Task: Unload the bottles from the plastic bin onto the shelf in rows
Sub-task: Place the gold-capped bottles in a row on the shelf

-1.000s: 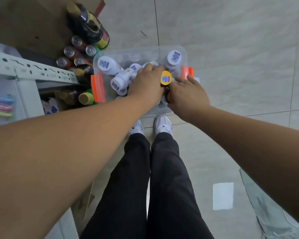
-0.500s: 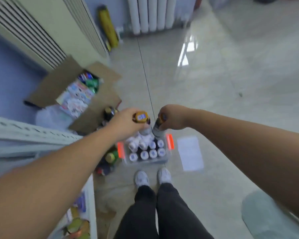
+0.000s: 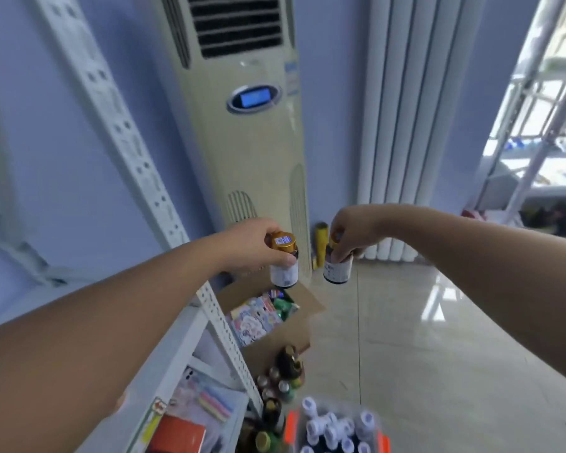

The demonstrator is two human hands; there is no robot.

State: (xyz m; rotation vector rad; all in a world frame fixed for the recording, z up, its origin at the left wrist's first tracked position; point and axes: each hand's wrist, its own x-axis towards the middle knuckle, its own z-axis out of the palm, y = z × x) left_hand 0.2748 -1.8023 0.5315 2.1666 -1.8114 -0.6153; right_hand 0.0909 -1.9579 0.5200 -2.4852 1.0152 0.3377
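My left hand [image 3: 254, 245] grips a dark bottle with a gold cap [image 3: 284, 263] by its neck, held upright in the air. My right hand [image 3: 350, 232] pinches a second gold-capped bottle [image 3: 337, 264] at the cap, a hand's width to the right of the first. Both hang well above the floor, level with the white shelf's upper board [image 3: 164, 341]. The clear plastic bin [image 3: 293, 426] with orange latches sits on the floor at the bottom edge, holding several white-capped bottles [image 3: 332, 426].
A perforated white shelf upright [image 3: 134, 158] runs diagonally on the left. A tall air conditioner [image 3: 242, 125] stands ahead. An open cardboard box [image 3: 275, 322] and loose drink bottles [image 3: 281, 377] lie on the tiled floor beside the shelf.
Both hands have lifted a gold-capped bottle each out of the bin and raised them to shelf height. The view has tilted up from the floor to the wall.
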